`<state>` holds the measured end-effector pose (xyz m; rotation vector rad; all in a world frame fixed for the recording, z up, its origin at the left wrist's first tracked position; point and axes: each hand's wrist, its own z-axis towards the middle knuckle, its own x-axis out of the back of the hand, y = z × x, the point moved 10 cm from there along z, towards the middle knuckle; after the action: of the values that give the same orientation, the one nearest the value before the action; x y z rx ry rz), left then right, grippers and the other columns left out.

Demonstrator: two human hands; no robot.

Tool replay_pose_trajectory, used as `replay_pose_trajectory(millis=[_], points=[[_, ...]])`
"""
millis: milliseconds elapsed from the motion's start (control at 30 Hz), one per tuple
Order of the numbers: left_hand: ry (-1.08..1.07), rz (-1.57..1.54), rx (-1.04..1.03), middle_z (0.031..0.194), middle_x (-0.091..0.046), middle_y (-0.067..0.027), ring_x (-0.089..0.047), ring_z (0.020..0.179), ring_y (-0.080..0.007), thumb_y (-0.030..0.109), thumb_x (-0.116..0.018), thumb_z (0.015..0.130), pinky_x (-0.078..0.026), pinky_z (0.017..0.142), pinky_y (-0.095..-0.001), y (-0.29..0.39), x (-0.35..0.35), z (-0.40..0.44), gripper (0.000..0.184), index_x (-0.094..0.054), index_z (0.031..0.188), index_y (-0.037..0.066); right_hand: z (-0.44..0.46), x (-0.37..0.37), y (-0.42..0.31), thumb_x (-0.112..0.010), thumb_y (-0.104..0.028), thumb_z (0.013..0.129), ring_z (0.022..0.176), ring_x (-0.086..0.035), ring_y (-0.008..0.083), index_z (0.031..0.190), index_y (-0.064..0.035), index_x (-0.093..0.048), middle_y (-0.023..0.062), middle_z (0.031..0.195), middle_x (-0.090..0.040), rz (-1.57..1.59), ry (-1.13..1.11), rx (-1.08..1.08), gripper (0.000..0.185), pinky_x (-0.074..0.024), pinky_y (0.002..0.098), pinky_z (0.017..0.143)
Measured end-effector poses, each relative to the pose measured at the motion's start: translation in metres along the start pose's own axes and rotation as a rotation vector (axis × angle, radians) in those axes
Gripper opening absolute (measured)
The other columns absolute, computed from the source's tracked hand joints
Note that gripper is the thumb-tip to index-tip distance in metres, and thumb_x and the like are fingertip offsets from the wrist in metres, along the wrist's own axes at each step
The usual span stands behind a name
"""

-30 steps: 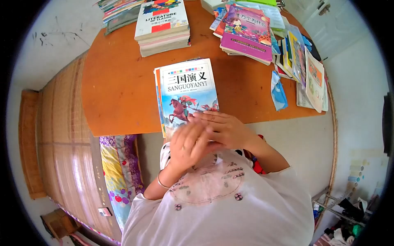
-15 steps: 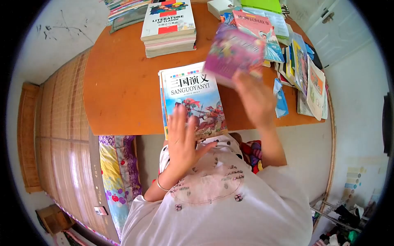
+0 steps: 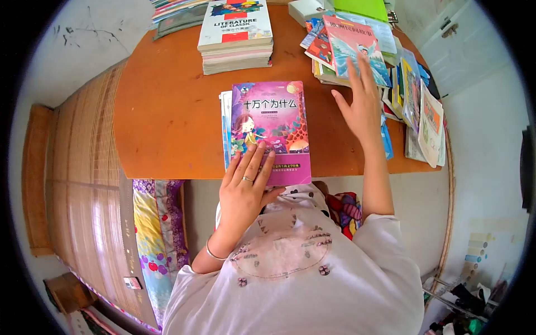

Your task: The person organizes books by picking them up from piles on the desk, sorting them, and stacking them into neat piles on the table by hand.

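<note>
A purple-pink book [image 3: 279, 134] with a cartoon girl on its cover lies at the table's front edge, on top of other books [image 3: 225, 128] whose left edges peek out. Flat on its lower left part rests my left hand [image 3: 245, 181], fingers stretched out, a ring on one finger. My right hand [image 3: 360, 106] is raised at the right with fingers apart and holds nothing. Its fingertips overlap the pink book [image 3: 352, 36] with a winged figure, which tops the pile at the back right; whether they touch it I cannot tell.
At the back stands a tall stack of books [image 3: 237, 58], beside more thin books [image 3: 177, 14]. Several books [image 3: 410, 89] lean and lie along the right edge of the brown table [image 3: 162, 123]. A white box [image 3: 306, 10] and a green folder [image 3: 360, 8] are behind the pile.
The purple-pink book has come down from my right hand onto the books in front, covering the one with the horse riders. My right hand let go and moved toward the back-right pile.
</note>
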<state>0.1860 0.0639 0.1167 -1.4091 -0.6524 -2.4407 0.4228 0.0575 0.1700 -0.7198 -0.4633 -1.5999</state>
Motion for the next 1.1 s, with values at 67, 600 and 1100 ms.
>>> replay_pose_trajectory(millis=[67, 600, 1100], points=[[0.007, 0.003, 0.013, 0.135, -0.052, -0.0118, -0.05, 0.124, -0.0266, 0.039, -0.073, 0.071, -0.038, 0.103, -0.0422, 0.001, 0.001, -0.002, 0.067, -0.055, 0.128, 0.008, -0.003, -0.025, 0.029, -0.066, -0.012, 0.084, 0.119, -0.053, 0.0305, 0.123, -0.0033, -0.058, 0.0161, 0.127, -0.057, -0.199, 0.006, 0.018, 0.041, -0.0442, 0.0401, 0.098], [0.091, -0.118, 0.062, 0.132, -0.055, -0.0124, -0.052, 0.123, -0.0271, 0.033, -0.079, 0.068, -0.041, 0.102, -0.0426, -0.006, 0.006, -0.004, 0.064, -0.059, 0.122, 0.005, -0.029, -0.038, -0.023, -0.058, -0.054, 0.085, 0.139, -0.02, 0.0444, 0.145, -0.0085, -0.032, 0.0256, 0.151, -0.021, -0.068, -0.371, 0.044, 0.08, -0.0164, 0.0551, 0.112], [0.15, -1.261, 0.541, 0.155, -0.016, -0.02, -0.018, 0.143, -0.0308, 0.031, -0.047, 0.098, -0.017, 0.115, -0.0403, -0.074, -0.022, -0.033, 0.067, -0.017, 0.148, -0.002, -0.043, 0.023, -0.121, -0.054, -0.007, 0.087, 0.128, -0.047, 0.0282, 0.122, -0.0094, -0.061, 0.0068, 0.135, -0.053, 0.307, -0.224, 0.363, 0.036, -0.0351, 0.048, 0.105]])
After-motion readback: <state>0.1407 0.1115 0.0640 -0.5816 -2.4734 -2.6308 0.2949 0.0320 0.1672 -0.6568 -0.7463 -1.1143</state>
